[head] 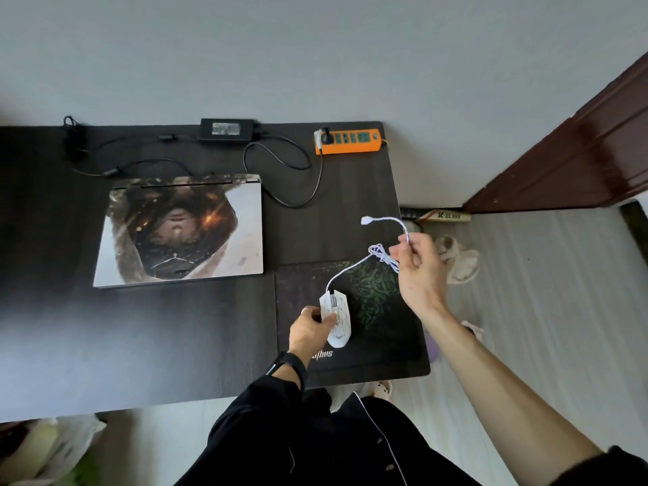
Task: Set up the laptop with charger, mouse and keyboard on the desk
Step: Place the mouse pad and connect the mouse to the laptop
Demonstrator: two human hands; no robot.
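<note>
A closed laptop (182,229) with a picture skin lies on the dark desk (140,345). Behind it sits the black charger brick (227,130), its cable (291,184) looping to an orange power strip (347,141). A white wired mouse (336,317) rests on a black mouse pad (378,331) with a green logo. My left hand (310,329) grips the mouse's left side. My right hand (419,271) is raised above the pad's right edge, pinching the white mouse cable (384,256), whose USB plug (366,221) sticks out to the left. No keyboard is visible.
The desk's right edge is just past the mouse pad. Beyond it on the floor lie slippers (459,261) and a brown door (578,152) stands at the right. A plastic bag (52,450) sits below the desk's front left.
</note>
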